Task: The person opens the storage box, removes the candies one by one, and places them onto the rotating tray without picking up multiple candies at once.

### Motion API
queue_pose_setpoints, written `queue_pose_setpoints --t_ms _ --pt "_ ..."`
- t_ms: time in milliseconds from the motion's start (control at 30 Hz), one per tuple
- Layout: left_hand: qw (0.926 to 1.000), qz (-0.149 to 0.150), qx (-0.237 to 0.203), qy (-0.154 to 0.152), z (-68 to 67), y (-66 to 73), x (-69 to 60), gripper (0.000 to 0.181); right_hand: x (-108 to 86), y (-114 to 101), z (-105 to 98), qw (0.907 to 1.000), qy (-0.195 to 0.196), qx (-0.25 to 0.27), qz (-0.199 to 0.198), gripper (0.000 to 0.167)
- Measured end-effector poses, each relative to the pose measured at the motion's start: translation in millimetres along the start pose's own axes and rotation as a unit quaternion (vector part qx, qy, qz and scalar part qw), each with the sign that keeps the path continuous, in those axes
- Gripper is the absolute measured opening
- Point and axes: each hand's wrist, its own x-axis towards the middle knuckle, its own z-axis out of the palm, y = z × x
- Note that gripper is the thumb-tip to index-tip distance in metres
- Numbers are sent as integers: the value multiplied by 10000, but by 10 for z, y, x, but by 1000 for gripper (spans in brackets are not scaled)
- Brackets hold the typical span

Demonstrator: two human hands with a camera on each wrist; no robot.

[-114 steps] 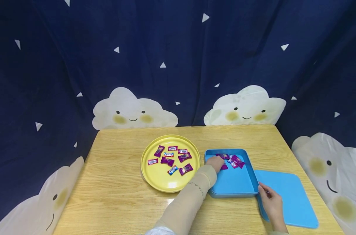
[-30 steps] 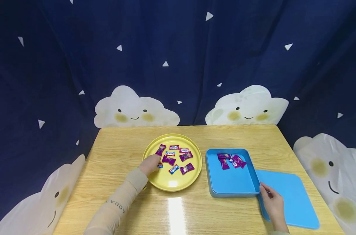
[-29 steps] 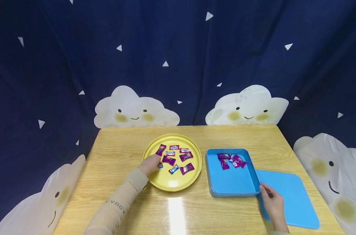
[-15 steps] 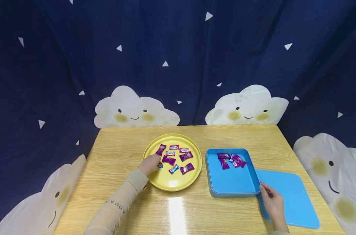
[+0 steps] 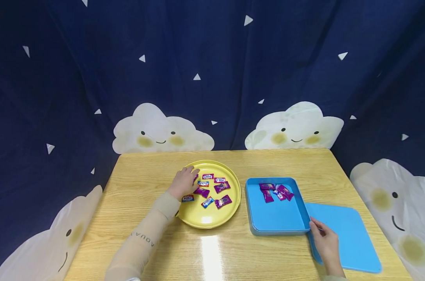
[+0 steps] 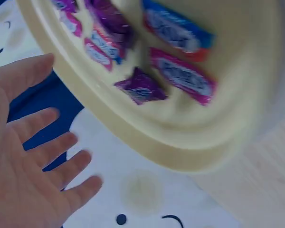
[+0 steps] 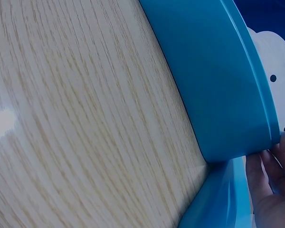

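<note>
In the head view my left hand [image 5: 185, 181] is over the left side of a round yellow tray [image 5: 207, 224], fingers spread and holding nothing. In the left wrist view the palm and fingers of the left hand [image 6: 42, 152] are apart from the tray rim. Several wrapped candies lie on the tray, among them a blue Fox's candy [image 5: 188, 198] by the wrist and a purple candy [image 5: 223, 201]. My right hand [image 5: 327, 244] holds the near right corner of a square blue box [image 5: 279, 233], thumb by the rim. Purple candies [image 5: 268, 196] lie inside the box.
A flat blue lid [image 5: 349, 238] lies on the wooden table [image 5: 142, 175], right of the box and partly beneath its corner. A dark blue curtain [image 5: 212, 58] with white clouds stands behind the table.
My left hand went from the box to the tray's left side, then lifted and spread its fingers, uncovering a blue candy there. My right hand has stayed at the box corner.
</note>
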Motion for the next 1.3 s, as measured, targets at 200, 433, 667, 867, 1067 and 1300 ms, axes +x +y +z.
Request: queue_pose_setpoints --t_ms 200,433,667,867,1067,1300 --pt "10000 55 21 -62 -45 234 225 68 13 31 7 9999 31 13 -113 46" --pt "9991 405 63 -89 -16 636 489 71 4 31 13 9996 144 -67 -223 50" --pt "9983 444 289 -260 77 1076 737 73 -8 9 8 9996 229 56 -165 43" --pt "9964 713 385 -233 181 1438 888 71 -30 -20 -7 9999 94 31 -60 44" --pt "9926 979 629 -338 270 1775 916 68 -36 -34 2 9999 83 19 -66 42" --pt "9908 1214 451 -386 375 2086 917 55 -11 1 9 9999 102 23 -66 43"
